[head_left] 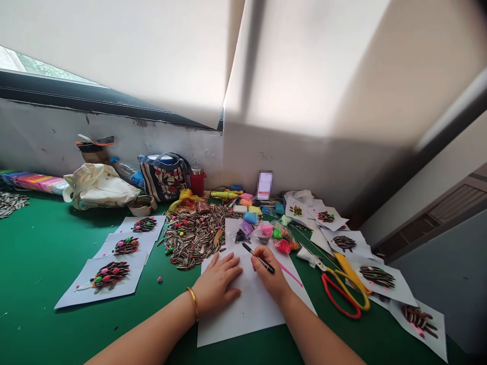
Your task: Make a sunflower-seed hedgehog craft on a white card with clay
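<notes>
My left hand (216, 284) lies flat with its fingers spread on a blank white sheet of paper (247, 309) in front of me; a gold bangle circles that wrist. My right hand (269, 276) is closed around a black pen (258, 258), whose tip rests on the upper part of the same sheet. A thin pink stick (291, 274) lies on the paper just right of that hand. Behind the sheet spreads a pile of striped sunflower seeds (194, 235).
Three sheets with seed hedgehog pictures (110, 276) lie at left on the green table (45, 253). More such sheets (376, 276), red-and-yellow scissors (344, 289) and coloured clay packets (277, 235) are at right. Bags (163, 177), a red cup (197, 182) and a bottle stand by the wall.
</notes>
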Demonstrator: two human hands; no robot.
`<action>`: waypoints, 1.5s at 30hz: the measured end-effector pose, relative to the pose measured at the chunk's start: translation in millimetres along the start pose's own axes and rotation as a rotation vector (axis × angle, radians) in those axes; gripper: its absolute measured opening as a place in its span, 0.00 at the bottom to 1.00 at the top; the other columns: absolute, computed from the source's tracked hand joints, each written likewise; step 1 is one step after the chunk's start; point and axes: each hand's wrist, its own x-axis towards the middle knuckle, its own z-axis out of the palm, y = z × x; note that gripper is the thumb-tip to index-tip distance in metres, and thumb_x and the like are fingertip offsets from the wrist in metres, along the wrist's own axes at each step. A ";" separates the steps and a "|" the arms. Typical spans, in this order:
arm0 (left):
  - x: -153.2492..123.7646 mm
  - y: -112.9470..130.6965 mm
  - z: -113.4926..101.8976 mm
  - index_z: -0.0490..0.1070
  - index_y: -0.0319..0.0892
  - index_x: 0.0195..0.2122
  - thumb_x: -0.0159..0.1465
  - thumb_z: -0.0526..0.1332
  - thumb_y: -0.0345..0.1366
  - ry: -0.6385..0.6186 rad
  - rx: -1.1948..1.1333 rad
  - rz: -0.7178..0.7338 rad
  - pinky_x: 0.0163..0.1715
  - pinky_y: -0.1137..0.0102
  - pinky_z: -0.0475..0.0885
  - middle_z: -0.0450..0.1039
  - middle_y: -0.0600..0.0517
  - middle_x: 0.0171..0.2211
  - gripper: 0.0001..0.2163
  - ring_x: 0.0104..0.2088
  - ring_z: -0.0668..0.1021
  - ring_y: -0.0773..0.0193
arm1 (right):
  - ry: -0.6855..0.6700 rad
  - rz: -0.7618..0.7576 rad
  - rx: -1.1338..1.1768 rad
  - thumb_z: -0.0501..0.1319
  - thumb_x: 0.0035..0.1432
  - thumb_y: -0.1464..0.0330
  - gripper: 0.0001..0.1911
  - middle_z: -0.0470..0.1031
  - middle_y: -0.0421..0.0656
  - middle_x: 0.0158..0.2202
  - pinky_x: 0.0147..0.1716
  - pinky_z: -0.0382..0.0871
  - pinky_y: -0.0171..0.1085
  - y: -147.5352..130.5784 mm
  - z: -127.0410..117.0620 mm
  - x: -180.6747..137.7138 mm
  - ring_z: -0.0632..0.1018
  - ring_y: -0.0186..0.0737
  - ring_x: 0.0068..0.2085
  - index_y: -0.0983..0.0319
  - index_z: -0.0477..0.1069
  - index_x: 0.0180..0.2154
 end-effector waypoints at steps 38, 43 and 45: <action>1.2 0.5 -1.9 0.64 0.49 0.59 0.56 0.66 0.48 -0.034 0.005 -0.005 0.64 0.43 0.41 0.58 0.46 0.65 0.30 0.67 0.55 0.45 | 0.131 0.240 0.294 0.68 0.49 0.54 0.19 0.68 0.36 0.22 0.25 0.59 0.33 10.1 -11.8 18.4 0.67 0.33 0.25 0.60 0.71 0.36; 0.5 1.2 -2.2 0.64 0.49 0.59 0.56 0.66 0.48 -0.032 0.008 -0.007 0.64 0.42 0.42 0.58 0.46 0.65 0.30 0.67 0.55 0.45 | 0.122 0.228 0.283 0.67 0.50 0.54 0.18 0.68 0.36 0.22 0.25 0.59 0.33 12.9 -12.1 18.8 0.67 0.33 0.25 0.60 0.71 0.37; 0.4 1.4 -2.2 0.64 0.49 0.60 0.56 0.67 0.48 -0.030 0.015 -0.006 0.64 0.43 0.42 0.58 0.47 0.65 0.30 0.67 0.55 0.45 | 0.123 0.222 0.279 0.67 0.50 0.54 0.19 0.68 0.37 0.22 0.25 0.59 0.32 13.7 -12.1 19.1 0.67 0.33 0.25 0.60 0.71 0.37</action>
